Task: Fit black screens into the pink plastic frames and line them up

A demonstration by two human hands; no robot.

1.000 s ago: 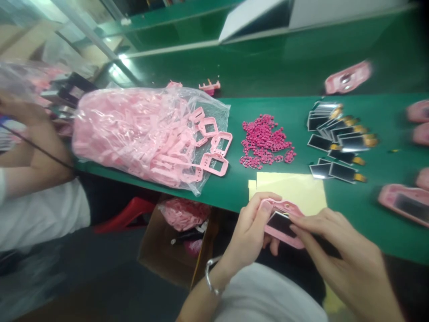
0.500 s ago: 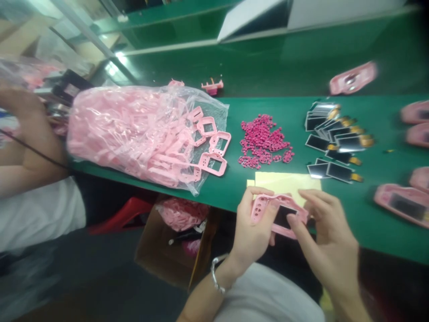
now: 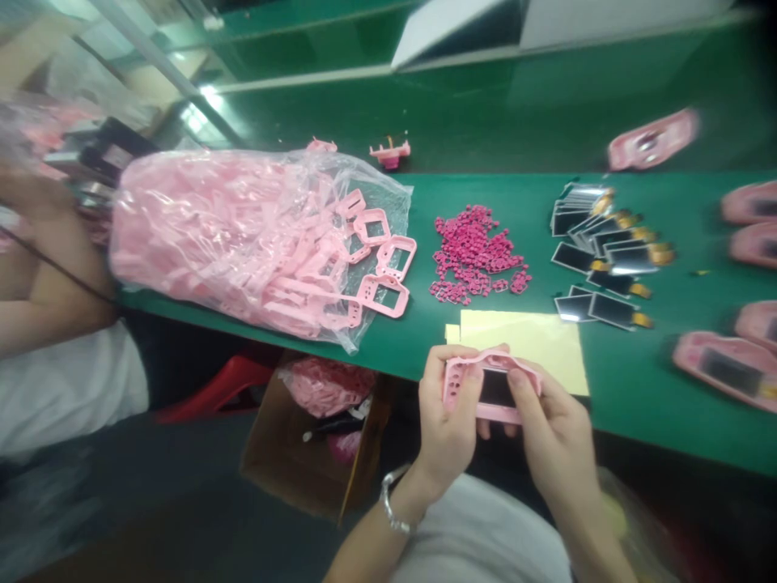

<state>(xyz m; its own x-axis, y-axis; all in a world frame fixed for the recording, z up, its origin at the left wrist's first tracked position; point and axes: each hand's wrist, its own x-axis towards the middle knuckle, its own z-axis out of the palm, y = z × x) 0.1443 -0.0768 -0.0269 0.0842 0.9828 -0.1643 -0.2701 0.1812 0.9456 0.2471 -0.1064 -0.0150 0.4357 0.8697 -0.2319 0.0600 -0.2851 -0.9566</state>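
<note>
A pink plastic housing (image 3: 494, 413) with a dark screen (image 3: 496, 389) in its window is held between both hands over the table's front edge. My left hand (image 3: 447, 421) grips its left end, thumb pressed beside the screen. At the other end my right hand (image 3: 549, 429) is closed on the housing, its thumb against the screen's right side. Fingers of both hands curl underneath and are partly hidden. Just beyond the hands lies a yellow paper pad (image 3: 522, 340). Behind the pad is a heap of magenta button pieces (image 3: 477, 251), with several loose screens (image 3: 613, 308) to its right.
A clear bag of pink frames (image 3: 231, 235) covers the table's left part. Assembled pink housings (image 3: 722, 364) lie at the right edge, another pink housing (image 3: 652, 142) at the back. Below stands a cardboard box (image 3: 291, 470). A co-worker's arm (image 3: 54, 251) is at far left.
My right hand has moved left and closed onto the housing's right end, its fingers now wrapped underneath. The housing has shifted slightly left and lies more level.
</note>
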